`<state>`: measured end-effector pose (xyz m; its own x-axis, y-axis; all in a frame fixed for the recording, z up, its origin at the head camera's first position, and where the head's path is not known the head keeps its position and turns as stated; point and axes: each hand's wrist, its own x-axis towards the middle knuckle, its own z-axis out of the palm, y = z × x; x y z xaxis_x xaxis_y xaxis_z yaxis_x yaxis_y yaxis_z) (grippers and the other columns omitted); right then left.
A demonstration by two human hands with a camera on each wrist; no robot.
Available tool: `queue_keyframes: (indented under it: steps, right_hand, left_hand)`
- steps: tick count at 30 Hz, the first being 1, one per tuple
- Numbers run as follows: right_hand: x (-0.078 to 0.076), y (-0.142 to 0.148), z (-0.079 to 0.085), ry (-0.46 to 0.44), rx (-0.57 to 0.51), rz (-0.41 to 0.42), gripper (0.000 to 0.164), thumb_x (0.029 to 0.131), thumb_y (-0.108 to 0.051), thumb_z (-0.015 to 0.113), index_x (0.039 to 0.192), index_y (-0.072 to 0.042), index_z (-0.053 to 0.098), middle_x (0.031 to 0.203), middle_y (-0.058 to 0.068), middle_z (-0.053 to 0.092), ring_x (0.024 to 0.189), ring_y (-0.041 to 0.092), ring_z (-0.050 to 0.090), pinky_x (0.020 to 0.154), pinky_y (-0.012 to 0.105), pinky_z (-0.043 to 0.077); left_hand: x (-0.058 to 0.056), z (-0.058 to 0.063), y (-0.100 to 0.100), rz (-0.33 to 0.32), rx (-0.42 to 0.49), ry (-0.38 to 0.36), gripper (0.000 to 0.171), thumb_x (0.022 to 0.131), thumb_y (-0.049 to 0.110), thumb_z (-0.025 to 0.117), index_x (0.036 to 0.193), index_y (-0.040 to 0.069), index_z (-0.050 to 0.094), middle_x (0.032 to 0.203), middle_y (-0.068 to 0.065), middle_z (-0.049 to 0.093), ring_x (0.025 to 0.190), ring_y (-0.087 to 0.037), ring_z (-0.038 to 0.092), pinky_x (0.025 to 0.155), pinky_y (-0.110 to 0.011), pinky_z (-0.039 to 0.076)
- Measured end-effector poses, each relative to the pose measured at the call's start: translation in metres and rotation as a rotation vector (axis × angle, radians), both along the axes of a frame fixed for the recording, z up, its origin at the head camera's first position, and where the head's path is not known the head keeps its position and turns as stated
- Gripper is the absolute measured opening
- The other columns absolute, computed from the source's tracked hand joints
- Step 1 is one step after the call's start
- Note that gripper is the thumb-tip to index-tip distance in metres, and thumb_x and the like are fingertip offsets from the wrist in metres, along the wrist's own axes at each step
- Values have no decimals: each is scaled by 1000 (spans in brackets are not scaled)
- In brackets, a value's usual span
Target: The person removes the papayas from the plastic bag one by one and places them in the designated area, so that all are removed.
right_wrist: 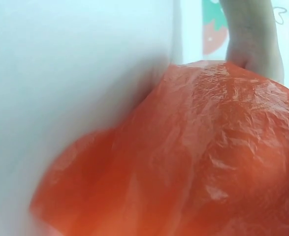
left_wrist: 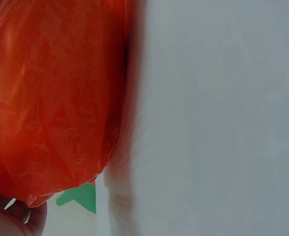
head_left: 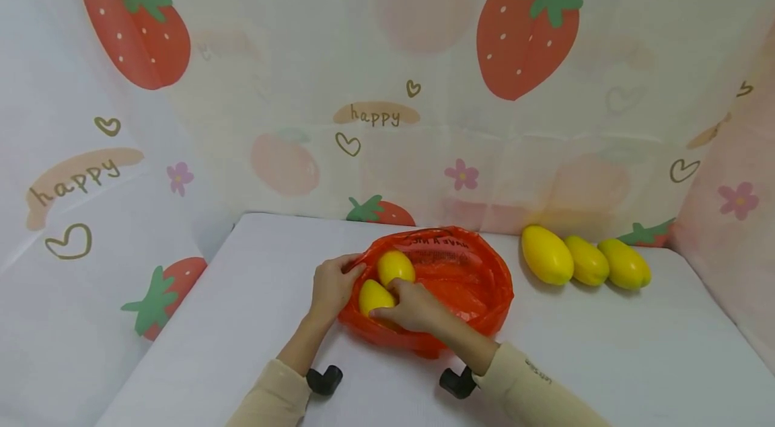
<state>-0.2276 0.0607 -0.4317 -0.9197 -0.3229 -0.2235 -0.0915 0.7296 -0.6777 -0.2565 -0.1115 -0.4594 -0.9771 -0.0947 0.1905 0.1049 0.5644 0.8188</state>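
Observation:
A red plastic bag lies spread open on the white table, with two yellow mangoes inside its left part. My left hand pinches the bag's left rim, thumb toward the inside. The near mango is gripped between the thumb and fingers of my right hand, which reaches in over the front rim. Just behind it the other mango rests against the bag's wall, close to my right fingers. In the left wrist view the bag hides most of the left hand. The right wrist view shows mainly the bag's outside.
Several more mangoes: a large one, a smaller one and a greenish-yellow one lie in a row at the back right. Two black fittings stand at the front. Printed cloth walls enclose the table.

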Motion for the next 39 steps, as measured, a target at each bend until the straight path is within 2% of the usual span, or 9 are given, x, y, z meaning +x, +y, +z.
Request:
queue_keyframes:
  steps: [6, 18, 39]
  right_hand:
    - [0, -3, 0, -1, -8, -17, 66, 81, -44, 76, 130, -5, 54, 110, 9, 62, 97, 24, 56, 90, 47, 55]
    - [-3, -1, -4, -13, -29, -4, 58, 80, -37, 79, 123, -5, 56, 105, 7, 61, 96, 23, 55, 90, 46, 54]
    - [-3, 19, 10, -56, -31, 12, 65, 76, -41, 81, 126, -8, 55, 115, 8, 62, 98, 22, 56, 89, 43, 55]
  left_hand:
    - [-1, 0, -1, -8, 1, 1, 25, 92, 15, 67, 115, 6, 72, 109, -11, 74, 102, -27, 69, 90, -38, 58]
    - [0, 0, -2, -8, 11, 7, 25, 92, 14, 67, 116, 6, 72, 109, -11, 74, 102, -27, 69, 90, -38, 57]
    - [0, 0, -2, 16, 0, 10, 24, 92, 15, 67, 114, 7, 72, 106, -10, 74, 99, -26, 68, 90, -39, 58]
